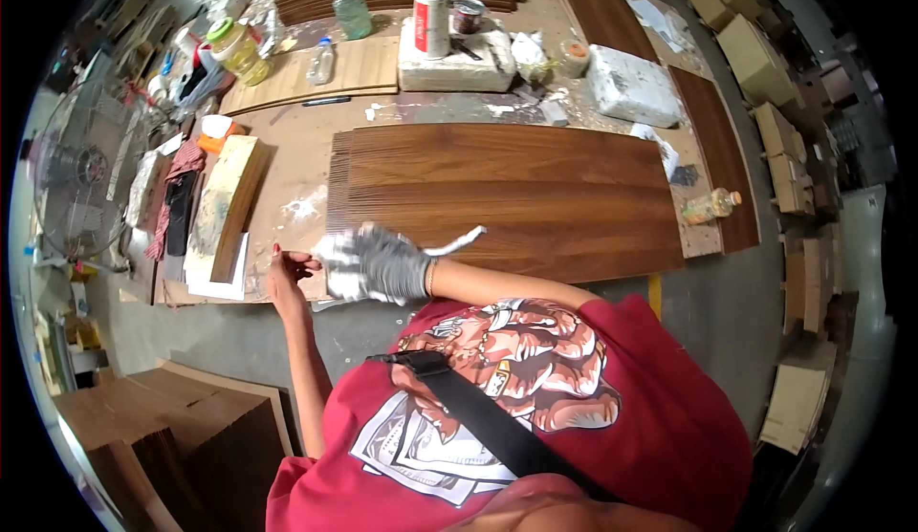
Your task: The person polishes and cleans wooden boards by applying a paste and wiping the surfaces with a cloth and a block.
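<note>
My right hand (390, 262) wears a grey glove with white smears and is over the near left end of a stack of dark brown wood-grain boards (507, 197). Its fingers look curled in a white and grey mass, and what they hold cannot be made out. A thin white strip (459, 242) trails from beside the glove across the top board. Just left of the glove, my bare left hand (291, 269) is closed with fingertips drawn together. Anything between those fingertips is too small to name.
Left of the boards lie a wooden block (229, 202), white paper (218, 274) and a checked red cloth (182, 173). Beyond them stand a green bottle (352, 14), a white-and-red canister (432, 23) and foam blocks (633, 85). A lying bottle (712, 207) is at right; cardboard (172, 417) stands lower left.
</note>
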Demonstrator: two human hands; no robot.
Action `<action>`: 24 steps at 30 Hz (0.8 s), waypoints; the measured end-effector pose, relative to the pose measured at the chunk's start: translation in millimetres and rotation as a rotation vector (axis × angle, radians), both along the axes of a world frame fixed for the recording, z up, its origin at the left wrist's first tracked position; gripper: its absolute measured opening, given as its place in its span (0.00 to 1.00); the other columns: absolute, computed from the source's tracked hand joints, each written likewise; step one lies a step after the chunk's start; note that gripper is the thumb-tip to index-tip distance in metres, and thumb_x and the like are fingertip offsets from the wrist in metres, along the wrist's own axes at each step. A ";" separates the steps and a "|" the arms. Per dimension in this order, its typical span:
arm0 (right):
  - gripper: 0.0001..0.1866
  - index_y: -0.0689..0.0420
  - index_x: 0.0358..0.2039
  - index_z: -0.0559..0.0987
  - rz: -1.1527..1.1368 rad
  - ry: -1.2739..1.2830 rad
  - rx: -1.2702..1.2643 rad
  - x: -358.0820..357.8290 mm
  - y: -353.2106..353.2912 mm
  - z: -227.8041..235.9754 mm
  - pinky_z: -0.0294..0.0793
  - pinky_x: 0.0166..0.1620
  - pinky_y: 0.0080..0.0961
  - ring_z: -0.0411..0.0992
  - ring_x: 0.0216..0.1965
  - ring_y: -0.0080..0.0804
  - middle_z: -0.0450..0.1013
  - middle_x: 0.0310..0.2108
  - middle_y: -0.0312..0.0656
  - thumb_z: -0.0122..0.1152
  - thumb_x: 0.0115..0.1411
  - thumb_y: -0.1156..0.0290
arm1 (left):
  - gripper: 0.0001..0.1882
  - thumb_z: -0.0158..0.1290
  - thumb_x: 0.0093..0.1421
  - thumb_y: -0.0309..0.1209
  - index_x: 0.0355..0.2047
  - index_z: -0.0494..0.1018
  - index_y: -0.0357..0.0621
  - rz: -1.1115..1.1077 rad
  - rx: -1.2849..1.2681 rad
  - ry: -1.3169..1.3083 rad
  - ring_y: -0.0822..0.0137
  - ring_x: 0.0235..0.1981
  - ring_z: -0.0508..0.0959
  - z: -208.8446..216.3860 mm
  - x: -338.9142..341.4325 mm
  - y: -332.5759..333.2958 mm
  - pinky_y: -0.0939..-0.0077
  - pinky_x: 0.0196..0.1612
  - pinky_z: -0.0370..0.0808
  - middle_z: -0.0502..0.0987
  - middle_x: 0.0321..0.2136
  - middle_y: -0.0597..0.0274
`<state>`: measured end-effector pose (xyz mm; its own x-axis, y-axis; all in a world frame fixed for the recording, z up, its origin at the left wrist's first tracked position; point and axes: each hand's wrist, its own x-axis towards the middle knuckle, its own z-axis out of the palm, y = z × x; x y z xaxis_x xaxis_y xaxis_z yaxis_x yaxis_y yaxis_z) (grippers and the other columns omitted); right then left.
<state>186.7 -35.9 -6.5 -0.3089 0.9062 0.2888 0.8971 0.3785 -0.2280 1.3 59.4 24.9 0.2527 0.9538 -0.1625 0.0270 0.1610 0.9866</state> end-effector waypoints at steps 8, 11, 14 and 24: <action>0.24 0.53 0.56 0.72 -0.433 -0.056 -0.154 185.2 17.8 -7.6 0.62 0.60 0.34 0.66 0.57 0.38 0.68 0.57 0.46 0.48 0.63 0.54 | 0.28 0.36 0.71 0.43 0.27 0.75 0.33 -0.070 -0.081 0.080 0.68 0.24 0.78 6.5 -7.2 -19.6 0.77 0.32 0.71 0.79 0.20 0.56; 0.27 0.49 0.60 0.69 -0.651 -0.072 -0.177 212.6 39.6 -22.8 0.56 0.64 0.40 0.58 0.65 0.40 0.61 0.65 0.42 0.46 0.64 0.52 | 0.25 0.42 0.69 0.45 0.24 0.75 0.39 -0.201 -0.213 0.218 0.72 0.19 0.78 -3.2 -20.0 -40.8 0.82 0.25 0.67 0.80 0.18 0.59; 0.25 0.49 0.59 0.70 -0.508 0.028 -0.275 200.1 74.4 -54.4 0.56 0.64 0.40 0.59 0.64 0.39 0.63 0.63 0.40 0.46 0.64 0.53 | 0.24 0.46 0.68 0.47 0.23 0.75 0.42 -0.312 -0.339 0.263 0.75 0.19 0.78 -0.6 -5.8 -61.1 0.85 0.23 0.64 0.80 0.18 0.61; 0.27 0.40 0.62 0.67 0.078 0.022 -0.159 62.6 -28.5 -13.2 0.47 0.68 0.47 0.53 0.67 0.38 0.55 0.68 0.37 0.51 0.62 0.57 | 0.29 0.41 0.70 0.50 0.20 0.71 0.41 -0.068 -0.148 0.198 0.69 0.18 0.77 -3.7 -23.3 -38.9 0.81 0.26 0.68 0.77 0.15 0.56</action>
